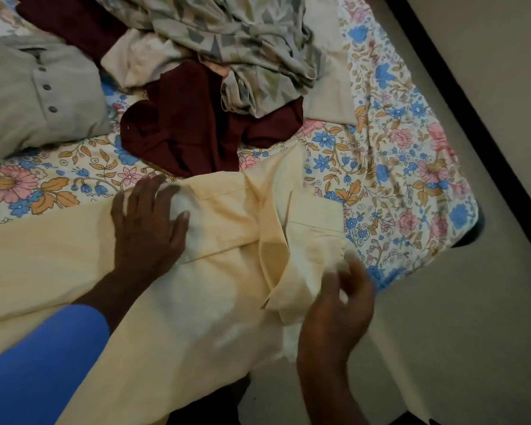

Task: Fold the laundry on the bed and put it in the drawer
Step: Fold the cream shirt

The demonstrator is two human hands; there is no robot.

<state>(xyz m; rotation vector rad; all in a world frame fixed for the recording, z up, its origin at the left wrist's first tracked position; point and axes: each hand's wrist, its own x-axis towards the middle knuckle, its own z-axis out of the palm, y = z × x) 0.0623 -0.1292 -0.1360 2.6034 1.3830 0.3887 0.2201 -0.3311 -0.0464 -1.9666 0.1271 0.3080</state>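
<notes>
A pale yellow garment (74, 265) lies spread across the near part of the bed. My left hand (147, 222) rests flat on it with the fingers apart, pressing the cloth down. My right hand (334, 314) pinches a bunched fold of the same yellow garment at its right edge, near the bed's corner. Behind it lie a crumpled maroon garment (181, 130), a grey-green patterned cloth (242, 44), a cream piece (132, 62) and a folded grey buttoned shirt (34, 99). No drawer is in view.
The bed carries a floral sheet (396, 154) in blue, pink and orange. Its corner (469, 222) drops off at the right onto a plain beige floor (457, 332). A dark strip (472, 118) runs diagonally along the floor by the wall.
</notes>
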